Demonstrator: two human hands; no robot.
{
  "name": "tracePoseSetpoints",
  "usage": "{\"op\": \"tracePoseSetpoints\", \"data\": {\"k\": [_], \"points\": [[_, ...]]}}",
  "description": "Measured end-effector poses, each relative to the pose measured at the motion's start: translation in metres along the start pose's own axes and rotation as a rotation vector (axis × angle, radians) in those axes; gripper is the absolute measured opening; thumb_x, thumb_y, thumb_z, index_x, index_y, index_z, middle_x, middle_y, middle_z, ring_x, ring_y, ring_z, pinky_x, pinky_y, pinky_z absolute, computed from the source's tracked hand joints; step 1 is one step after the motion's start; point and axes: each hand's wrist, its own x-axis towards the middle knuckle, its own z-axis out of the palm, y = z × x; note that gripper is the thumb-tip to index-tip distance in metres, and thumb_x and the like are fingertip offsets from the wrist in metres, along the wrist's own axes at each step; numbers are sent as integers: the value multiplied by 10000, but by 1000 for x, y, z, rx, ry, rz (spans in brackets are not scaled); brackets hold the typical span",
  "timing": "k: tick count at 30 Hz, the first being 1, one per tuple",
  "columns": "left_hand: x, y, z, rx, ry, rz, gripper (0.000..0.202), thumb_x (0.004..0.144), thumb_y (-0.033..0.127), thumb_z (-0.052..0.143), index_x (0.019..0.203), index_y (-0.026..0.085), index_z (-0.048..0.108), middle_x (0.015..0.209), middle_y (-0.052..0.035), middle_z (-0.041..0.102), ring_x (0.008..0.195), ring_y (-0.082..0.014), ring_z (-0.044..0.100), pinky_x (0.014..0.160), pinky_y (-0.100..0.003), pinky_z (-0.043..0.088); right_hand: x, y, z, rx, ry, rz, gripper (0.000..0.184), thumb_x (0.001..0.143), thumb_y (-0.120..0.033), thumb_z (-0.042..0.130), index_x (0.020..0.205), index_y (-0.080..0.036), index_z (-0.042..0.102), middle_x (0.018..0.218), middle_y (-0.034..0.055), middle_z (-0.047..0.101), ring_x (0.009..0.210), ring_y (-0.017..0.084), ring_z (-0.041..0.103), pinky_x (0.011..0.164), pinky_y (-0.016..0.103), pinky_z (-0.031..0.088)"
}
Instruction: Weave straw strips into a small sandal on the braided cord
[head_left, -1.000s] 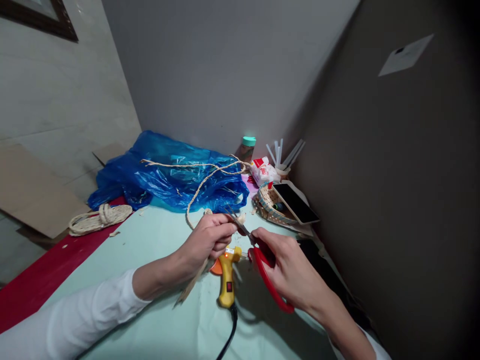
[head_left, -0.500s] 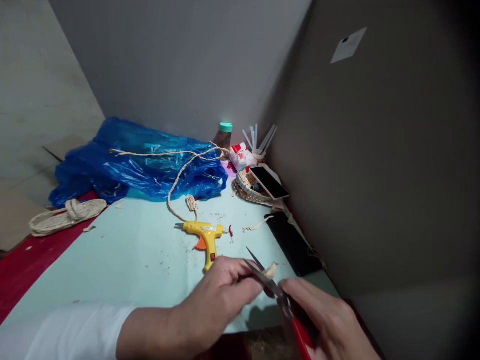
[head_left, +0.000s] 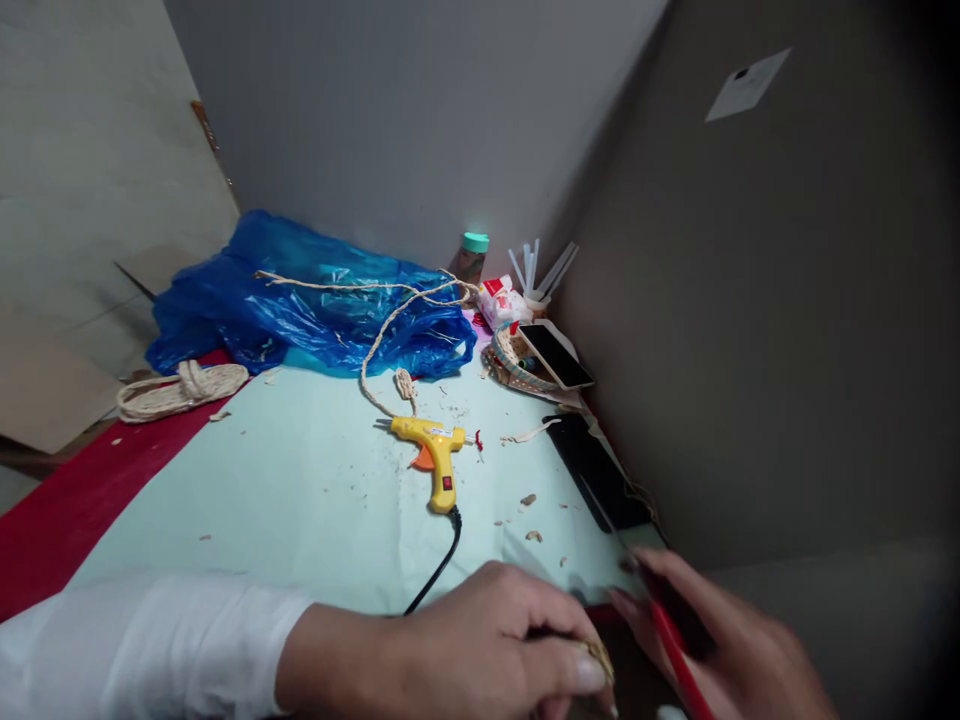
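Note:
Low in the view, my left hand [head_left: 480, 645] pinches a small straw-coloured piece [head_left: 598, 656] between thumb and fingers; most of it is hidden in the hand. To its right, my right hand [head_left: 750, 645] is wrapped around scissors [head_left: 673, 637] with red handles, their blades blurred by motion and pointing up and left. The blades are apart from the piece. On the pale green sheet ahead lies a yellow glue gun [head_left: 431, 440] with an orange trigger and a black cable [head_left: 441, 567]. A small woven tan piece [head_left: 405, 384] rests just above it.
A blue plastic bag [head_left: 315, 310] with a braided cord [head_left: 373, 350] over it spreads along the back. At left is a woven slipper [head_left: 184, 391]; at right, a phone [head_left: 556, 356] on a woven piece and a black flat object [head_left: 589, 465]. Glue sticks [head_left: 531, 265] stand in the corner.
Both hands have moved down and right, and the scissors have come away from the piece in my left hand. Small scraps on the sheet are now uncovered. The view has shifted slightly.

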Motion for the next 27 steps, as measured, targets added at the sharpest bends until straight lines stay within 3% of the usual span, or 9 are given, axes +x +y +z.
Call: {"op": "tracePoseSetpoints", "data": {"k": [3,6,9,13,18,24,27], "points": [[-7,13,-25,-60,93,83,158,835,256,570,832,137,675,605,19,559,455,-53,413,448,-174,303,54,-8,2,27,-115,-31,319,892,-369,543,1160,-198,568,917,67,727,729,202,696,636,251,537],[-11,30,-62,-155,361,273,190,897,294,548,911,140,659,599,18,553,367,-22,327,373,-161,193,119,-20,14,-105,-157,-97,393,897,-316,535,1245,-136,513,968,88,696,774,197,653,679,263,504],[-15,43,-98,-237,525,416,146,909,246,558,936,138,652,572,55,455,373,-1,170,371,-148,126,181,-24,38,-321,-238,-234,386,866,-165,561,1249,-126,539,1077,113,671,944,211,632,787,264,470],[-18,51,-126,-364,615,509,195,927,169,480,871,97,652,570,38,428,393,-16,173,361,-144,178,235,-14,75,-393,-259,-245,362,832,-63,566,1190,-109,596,1144,153,647,1020,235,613,852,301,452],[-18,49,-139,-507,650,521,190,856,31,467,861,53,655,683,-52,540,508,-73,449,460,-181,408,246,0,100,-461,-235,-260,322,913,-155,545,1234,-127,552,1160,117,619,1016,225,604,874,388,486],[-11,44,-156,-522,668,526,180,885,57,492,835,93,661,790,-88,629,651,-123,596,620,-226,539,215,-3,93,-522,-141,-299,439,893,-25,383,1316,-61,498,1240,231,572,1142,320,525,943,443,445],[-10,40,-162,-527,690,529,173,898,94,500,845,116,663,768,-80,643,647,-129,607,618,-231,551,195,-5,89,-525,-129,-338,449,881,-2,361,1291,-71,532,1339,217,533,1201,313,506,984,450,443]]}}
